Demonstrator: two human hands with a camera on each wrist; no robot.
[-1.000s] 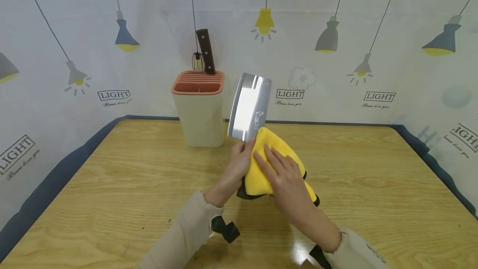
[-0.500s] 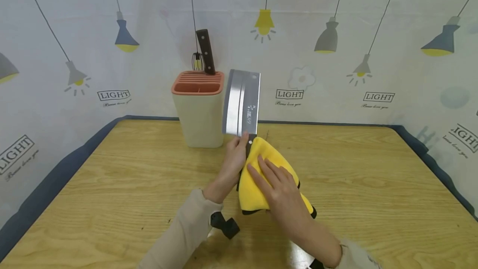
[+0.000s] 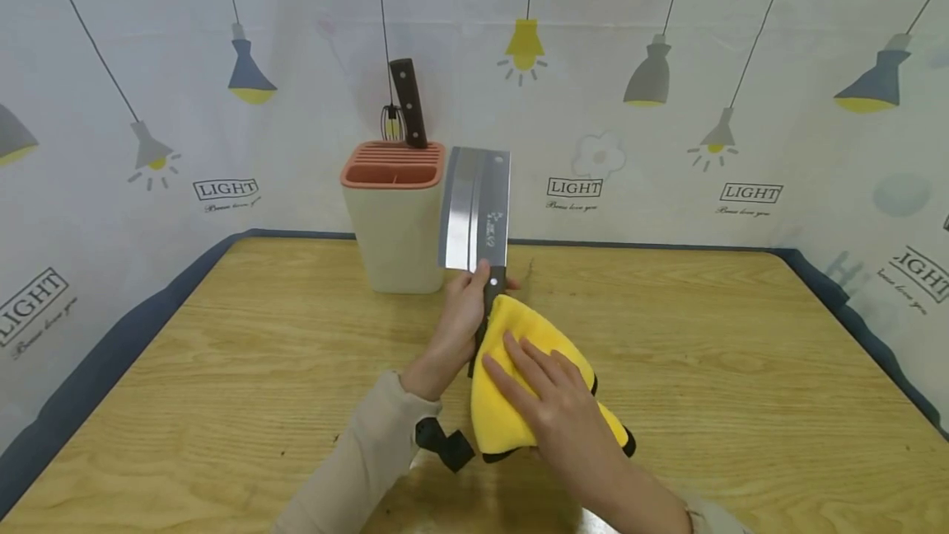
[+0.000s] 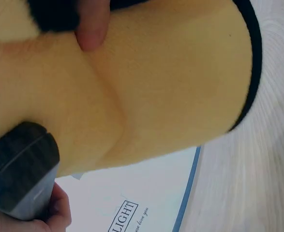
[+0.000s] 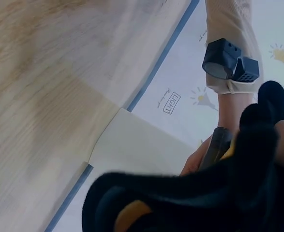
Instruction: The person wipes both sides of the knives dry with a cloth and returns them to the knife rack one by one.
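Note:
My left hand (image 3: pixel 458 318) grips the dark handle of a cleaver (image 3: pixel 474 208), its broad steel blade pointing up and away over the table. A yellow cloth (image 3: pixel 495 414) with black edging lies against the lower handle. My right hand (image 3: pixel 571 427) holds this cloth, long fingers laid across its top; in the left wrist view one fingertip (image 4: pixel 92 34) presses on the cloth. The handle's butt end (image 4: pixel 23 169) pokes out beside the cloth there. Dark cloth fills the lower part of the right wrist view, hiding most of the right hand.
A cream knife holder (image 3: pixel 400 237) with an orange slotted top stands at the back, just left of the blade. A black knife handle (image 3: pixel 409 101) sticks up from it. The wooden table (image 3: pixel 704 336) ends at a lamp-printed backdrop (image 3: pixel 593 122).
The cloth and right hand have slid down the handle toward me, baring its upper part. The cleaver has shifted left and straightened, and its blade no longer glares as brightly.

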